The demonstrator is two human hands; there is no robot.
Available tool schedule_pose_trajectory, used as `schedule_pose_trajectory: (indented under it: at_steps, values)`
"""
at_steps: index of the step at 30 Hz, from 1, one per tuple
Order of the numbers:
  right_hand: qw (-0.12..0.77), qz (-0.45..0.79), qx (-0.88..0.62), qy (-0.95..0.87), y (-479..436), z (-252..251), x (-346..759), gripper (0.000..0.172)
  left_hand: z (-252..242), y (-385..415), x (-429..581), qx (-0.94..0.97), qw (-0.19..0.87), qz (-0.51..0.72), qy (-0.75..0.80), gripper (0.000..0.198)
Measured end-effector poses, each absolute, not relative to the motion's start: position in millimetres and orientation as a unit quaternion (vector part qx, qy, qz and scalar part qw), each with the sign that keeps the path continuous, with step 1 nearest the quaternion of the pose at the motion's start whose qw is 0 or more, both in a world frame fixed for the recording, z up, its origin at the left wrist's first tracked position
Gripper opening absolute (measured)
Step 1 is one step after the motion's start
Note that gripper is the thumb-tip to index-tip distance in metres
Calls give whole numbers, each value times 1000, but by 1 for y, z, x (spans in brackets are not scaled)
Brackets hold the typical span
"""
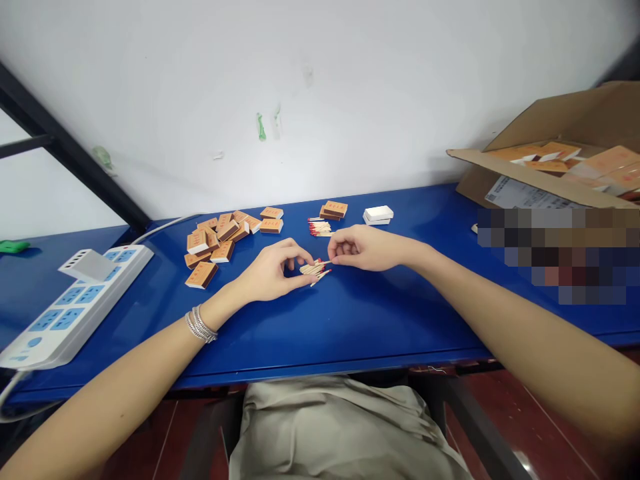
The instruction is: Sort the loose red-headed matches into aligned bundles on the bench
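A small bunch of wooden matches with red heads [313,269] lies on the blue table top [350,320], just in front of me. My left hand [273,272] has its fingertips and thumb curled around the near end of the bunch and appears to grip it. From the other side comes my right hand [360,248], its fingers curled close to the red heads, and its fingertips partly hide what they touch. Behind the hands lies a loose heap of red-tipped matches [320,229], with a stack of orange matchbox sleeves [334,209] beside it.
Many orange matchboxes [210,241] lie scattered to the left, and white boxes [379,215] stand to the right. A white power strip [75,303] sits at the left edge. A cardboard carton [550,160] holding more boxes stands at the back right, and a wall rises behind.
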State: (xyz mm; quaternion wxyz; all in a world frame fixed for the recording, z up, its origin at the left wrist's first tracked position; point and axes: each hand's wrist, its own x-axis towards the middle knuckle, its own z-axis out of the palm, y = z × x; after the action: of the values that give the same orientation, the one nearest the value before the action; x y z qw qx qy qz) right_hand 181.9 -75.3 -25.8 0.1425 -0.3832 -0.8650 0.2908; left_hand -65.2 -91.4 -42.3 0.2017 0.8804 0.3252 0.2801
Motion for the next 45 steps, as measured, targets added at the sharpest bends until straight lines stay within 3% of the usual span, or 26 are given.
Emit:
schedule_pose_trajectory:
  at_steps: [6, 12, 18, 32, 38, 45]
  values:
    - [200, 277, -366, -866, -85, -28, 171, 11, -38, -100, -56, 857, 211, 297, 363, 24]
    - [228, 202, -381, -873, -88, -29, 167, 17, -42, -95, -57, 862, 149, 302, 379, 12]
    - [182, 246, -371, -877, -89, -26, 171, 15, -43, -89, -63, 824, 159, 319, 441, 14]
    - [177, 230, -377, -880, -86, -33, 167, 14, -35, -115, -54, 864, 212, 270, 369, 6]
    - [170, 241, -404, -866, -84, -19, 179, 15, -42, -125, -46, 896, 185, 243, 321, 13]
    - [127, 321, -384, -856, -92, -12, 179, 15, -46, -117, -48, 877, 162, 239, 383, 10]
